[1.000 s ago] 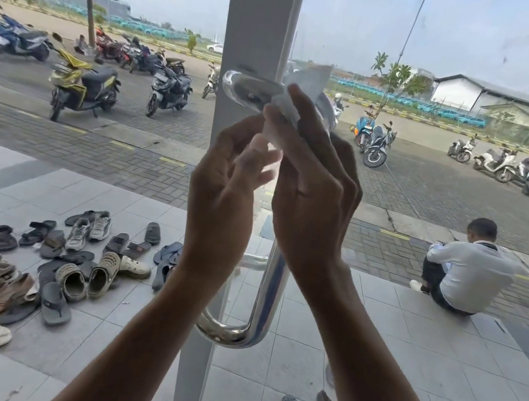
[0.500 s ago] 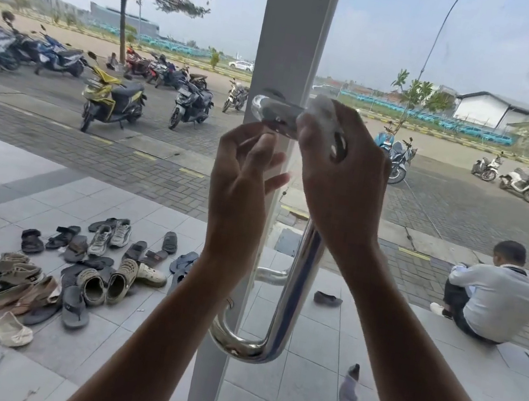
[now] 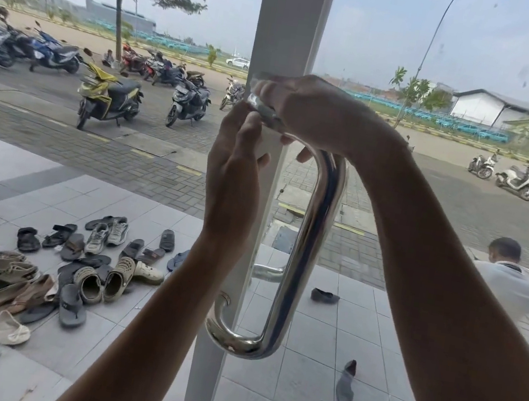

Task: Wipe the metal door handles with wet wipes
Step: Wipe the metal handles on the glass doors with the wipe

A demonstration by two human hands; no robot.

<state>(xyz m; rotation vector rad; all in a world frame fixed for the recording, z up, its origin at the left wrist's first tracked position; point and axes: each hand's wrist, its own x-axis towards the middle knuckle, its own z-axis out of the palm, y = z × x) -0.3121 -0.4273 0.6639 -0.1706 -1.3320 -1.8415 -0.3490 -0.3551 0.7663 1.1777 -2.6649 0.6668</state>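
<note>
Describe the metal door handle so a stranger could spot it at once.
Find the white door frame between the glass panes. The metal door handle is the shiny chrome D-shaped bar mounted on it; the right hand grips its top bend, and nothing else nearby is polished.

Open gap between the door handle (image 3: 313, 242) bar and the white door frame (image 3: 283, 30); a hand fits through along the mid and lower stretch. Top bend blocked: right hand (image 3: 318, 115) wraps over it, left hand (image 3: 236, 175) sits just left against the frame. Glass closes off everything behind. Lower curve of handle free. Right forearm crosses space right of the bar.
</note>
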